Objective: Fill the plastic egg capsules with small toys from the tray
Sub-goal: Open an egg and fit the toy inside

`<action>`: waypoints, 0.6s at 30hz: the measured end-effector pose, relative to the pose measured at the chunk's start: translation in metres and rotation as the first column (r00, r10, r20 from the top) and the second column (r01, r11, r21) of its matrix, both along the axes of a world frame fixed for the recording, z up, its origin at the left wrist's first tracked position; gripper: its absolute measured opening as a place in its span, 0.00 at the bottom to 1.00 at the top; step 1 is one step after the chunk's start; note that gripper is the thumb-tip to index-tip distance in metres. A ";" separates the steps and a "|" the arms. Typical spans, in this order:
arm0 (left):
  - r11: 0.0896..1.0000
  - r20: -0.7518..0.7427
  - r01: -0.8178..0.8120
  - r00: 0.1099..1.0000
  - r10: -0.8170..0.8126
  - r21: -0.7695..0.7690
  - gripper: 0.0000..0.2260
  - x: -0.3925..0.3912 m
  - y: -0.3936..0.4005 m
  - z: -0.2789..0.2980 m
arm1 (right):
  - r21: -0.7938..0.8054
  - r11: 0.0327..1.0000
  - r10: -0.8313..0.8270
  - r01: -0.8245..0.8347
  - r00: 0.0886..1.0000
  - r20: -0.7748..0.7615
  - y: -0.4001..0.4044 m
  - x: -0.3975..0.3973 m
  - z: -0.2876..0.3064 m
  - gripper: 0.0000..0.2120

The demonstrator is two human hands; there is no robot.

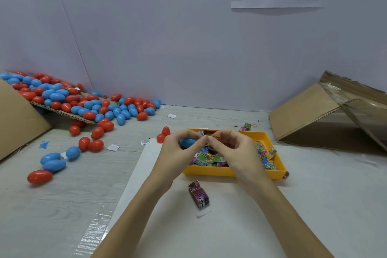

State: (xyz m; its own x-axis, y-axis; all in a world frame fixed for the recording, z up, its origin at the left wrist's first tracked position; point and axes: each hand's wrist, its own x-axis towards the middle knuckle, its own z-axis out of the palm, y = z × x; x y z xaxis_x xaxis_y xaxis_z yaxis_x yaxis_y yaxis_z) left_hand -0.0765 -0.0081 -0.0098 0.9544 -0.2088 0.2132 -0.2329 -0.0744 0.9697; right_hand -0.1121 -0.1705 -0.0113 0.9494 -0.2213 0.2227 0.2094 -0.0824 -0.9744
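Left hand [178,148] grips blue egg [187,142]; right hand [232,148] pinches toy packet [215,137] at its 3 o'clock, over tray [270,138], probably lining up to insert.

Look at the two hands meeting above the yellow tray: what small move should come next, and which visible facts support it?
Probably push the small packet into the blue egg capsule. The left hand grips the capsule, the right hand pinches the packet right beside it, both above the yellow tray. Whether the capsule is open is hidden by the fingers.
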 end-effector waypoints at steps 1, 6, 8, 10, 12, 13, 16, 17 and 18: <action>1.000 0.009 0.003 1.000 -0.003 0.003 0.04 0.000 0.000 0.000 | 0.001 1.000 0.009 -0.009 1.000 -0.006 0.000 0.000 0.000 0.06; 0.985 0.175 -0.075 0.983 0.048 0.153 0.01 0.003 0.001 -0.004 | -0.220 0.975 0.029 -0.032 0.999 -0.016 -0.004 0.000 0.000 0.07; 0.972 0.221 -0.096 0.974 0.047 0.216 0.01 0.003 0.002 -0.004 | -0.386 0.922 -0.034 0.044 0.999 0.032 -0.005 0.001 -0.002 0.05; 0.967 0.221 -0.094 0.974 0.041 0.236 0.03 0.003 0.001 -0.004 | -0.432 0.897 -0.072 0.090 0.996 0.059 -0.007 0.001 -0.004 0.04; 0.977 0.169 -0.068 0.985 0.034 0.201 0.03 0.002 0.001 -0.003 | -0.379 0.920 -0.079 0.096 0.995 0.059 -0.009 0.002 -0.005 0.03; 0.985 0.129 -0.048 0.991 0.027 0.167 0.04 0.002 0.002 -0.003 | -0.335 0.937 -0.083 0.097 0.995 0.054 -0.011 0.002 -0.005 0.04; 0.999 0.012 0.033 0.999 -0.033 0.036 0.12 0.003 0.002 0.000 | -0.167 0.979 -0.118 0.119 0.993 0.016 -0.012 0.002 -0.004 0.07; 0.998 -0.026 0.061 0.998 -0.062 -0.015 0.15 0.003 0.002 0.001 | -0.124 0.983 -0.134 0.134 0.991 0.004 -0.012 0.002 -0.004 0.08; 0.995 -0.057 0.086 0.994 -0.089 -0.058 0.17 0.003 0.001 0.002 | -0.090 0.985 -0.148 0.148 0.989 -0.003 -0.012 0.002 -0.004 0.09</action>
State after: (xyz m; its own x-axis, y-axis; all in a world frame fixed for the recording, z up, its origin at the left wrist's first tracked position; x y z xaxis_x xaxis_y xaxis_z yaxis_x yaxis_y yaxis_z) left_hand -0.0735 -0.0072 -0.0079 0.9445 -0.2814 0.1697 -0.1775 -0.0022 0.9841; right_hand -0.1104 -0.1821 -0.0151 0.9099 -0.3392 0.2389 0.1790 -0.1985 -0.9636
